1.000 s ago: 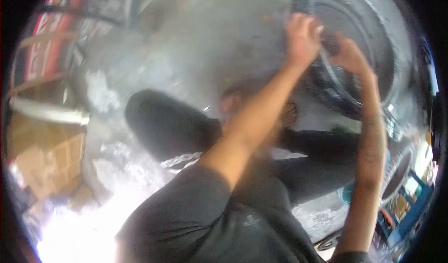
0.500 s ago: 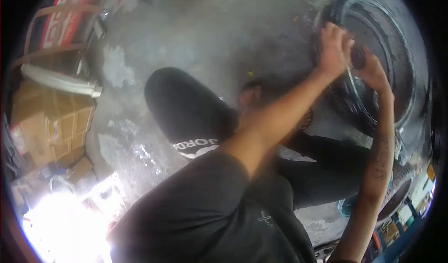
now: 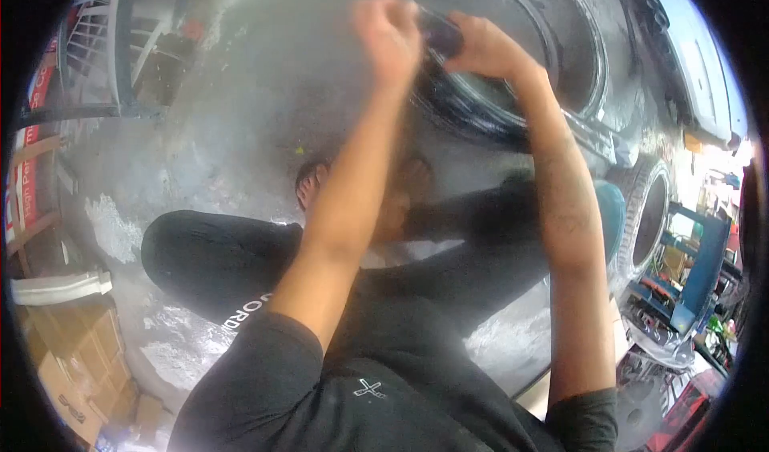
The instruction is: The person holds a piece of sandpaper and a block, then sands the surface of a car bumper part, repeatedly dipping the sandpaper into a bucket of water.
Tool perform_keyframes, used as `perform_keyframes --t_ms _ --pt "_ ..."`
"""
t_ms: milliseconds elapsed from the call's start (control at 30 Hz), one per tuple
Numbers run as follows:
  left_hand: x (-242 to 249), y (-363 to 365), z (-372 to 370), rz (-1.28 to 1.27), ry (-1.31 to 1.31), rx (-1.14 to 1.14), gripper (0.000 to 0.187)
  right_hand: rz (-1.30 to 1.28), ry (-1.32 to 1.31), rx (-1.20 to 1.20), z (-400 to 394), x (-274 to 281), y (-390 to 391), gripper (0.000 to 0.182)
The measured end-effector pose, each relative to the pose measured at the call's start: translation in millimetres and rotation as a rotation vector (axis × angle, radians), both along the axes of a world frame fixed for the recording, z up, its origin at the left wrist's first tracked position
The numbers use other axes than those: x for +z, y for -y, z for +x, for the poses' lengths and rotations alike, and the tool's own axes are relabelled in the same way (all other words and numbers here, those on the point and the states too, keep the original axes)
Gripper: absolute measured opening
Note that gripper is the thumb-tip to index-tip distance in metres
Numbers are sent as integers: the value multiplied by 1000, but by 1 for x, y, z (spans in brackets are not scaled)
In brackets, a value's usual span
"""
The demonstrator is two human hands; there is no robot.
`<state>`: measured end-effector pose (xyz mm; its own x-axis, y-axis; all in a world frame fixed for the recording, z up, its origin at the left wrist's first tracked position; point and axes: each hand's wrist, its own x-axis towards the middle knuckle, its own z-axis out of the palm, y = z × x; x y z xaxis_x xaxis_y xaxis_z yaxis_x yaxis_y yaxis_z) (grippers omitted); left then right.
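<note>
My right hand (image 3: 490, 47) is wrapped round a dark, roughly cylindrical thing (image 3: 442, 35), whose exact kind I cannot make out. My left hand (image 3: 388, 37) is close beside that thing's left end, blurred by motion, with its fingers curled. Whatever the left fingers may hold is hidden. Under and behind both hands a large black tyre (image 3: 460, 103) lies flat on the grey floor, its near edge shiny. Both forearms reach forward over my bent legs.
Cardboard boxes (image 3: 76, 348) and a white curved piece (image 3: 60, 288) are at the left, below a pale slatted rack (image 3: 92, 35). At the right, another tyre (image 3: 647, 207) stands by a teal container (image 3: 611, 211) and a blue metal frame (image 3: 701, 292).
The view has turned, so the tyre and hands appear further left and higher. My left hand has moved apart from my right, and the dark thing shows more clearly in the right.
</note>
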<state>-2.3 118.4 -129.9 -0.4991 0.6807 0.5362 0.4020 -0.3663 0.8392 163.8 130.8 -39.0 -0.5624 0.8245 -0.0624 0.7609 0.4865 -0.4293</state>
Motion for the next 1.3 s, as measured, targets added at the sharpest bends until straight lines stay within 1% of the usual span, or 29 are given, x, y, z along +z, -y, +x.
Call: perform_keyframes --t_ms 33,67,133,167,200,233,267,367,400,467,500,567,600,633,667,700,733,767,800,900,967,1033,1067,1100,1167,1200,1233,1267,1300 --pt "0 9 7 76 2 -54 26 -31 35 -23 -4 10 3 68" --pt "9 15 5 147 10 -52 26 -25 29 -14 -7 13 -3 68" --pt "0 -6 -2 63 44 -57 27 -39 28 -9 -3 4 -3 70" --pt "-1 -12 -3 38 38 -55 27 103 12 10 0 -2 1 74" --pt "4 -22 -5 90 34 -18 28 47 36 -28 -4 4 5 75" --pt "7 -25 -9 146 22 20 28 237 83 48 12 -16 -3 81" --pt "4 -18 -12 -84 -34 37 37 424 122 116 27 -39 -9 88" --pt "-6 -23 -16 0 -56 52 37 3 96 -58 7 -13 -2 90" --pt "-6 -22 -16 15 -45 48 37 152 70 42 23 -35 -12 89" --pt "-10 -24 -15 17 -36 32 37 -268 379 -4 -19 40 4 88" --pt "-9 -25 -16 25 -37 25 37 -273 351 5 -23 36 7 88" --pt "-11 -25 -15 19 -52 22 37 -151 455 -144 -22 27 9 95" --pt "-9 -26 -16 14 -56 13 38 -147 426 -141 -9 9 5 95" --pt "-7 -25 -19 19 -81 14 38 -8 212 -78 11 -21 -4 91" --pt "-6 -24 -21 -2 -86 8 38 131 -1 -18 10 -27 -3 88" --pt "-5 -23 -21 -22 -89 1 38 85 48 -82 12 -30 -2 88" --pt "-4 -22 -19 -42 -89 -8 38 89 30 -86 13 -34 -4 88" --pt "-13 -27 -15 -87 -648 354 38 144 8 -45 19 -44 -10 88" --pt "-7 -24 -13 -77 -665 354 38 201 -13 -3 20 -47 -11 89" --pt "-2 -16 -14 -119 -670 392 38 166 -36 -35 25 -57 -12 88" --pt "-3 -18 -22 -111 -177 -16 40 188 -82 -16 31 -69 -16 89" --pt "-14 -20 -24 -121 -196 -8 41 212 -124 2 27 -62 -14 89" --pt "-17 -22 -24 -134 -203 5 42 79 -55 -53 13 -39 -6 89" --pt "-16 -18 -19 -126 -217 9 42 -53 12 -102 7 -29 -1 88" --pt "-15 -4 -7 -167 -142 4 29 22 -4 -83 5 -24 2 88" --pt "-15 0 -3 -149 -162 -32 30 87 -5 -71 5 -28 2 87" --pt "-2 18 0 -36 -133 -88 29 100 -28 -65 6 -32 3 87" --pt "-8 24 6 -42 -115 -70 31 103 -13 -60 8 -35 3 87" --pt "-2 30 7 -74 -112 -51 31 111 2 -57 6 -31 2 87"
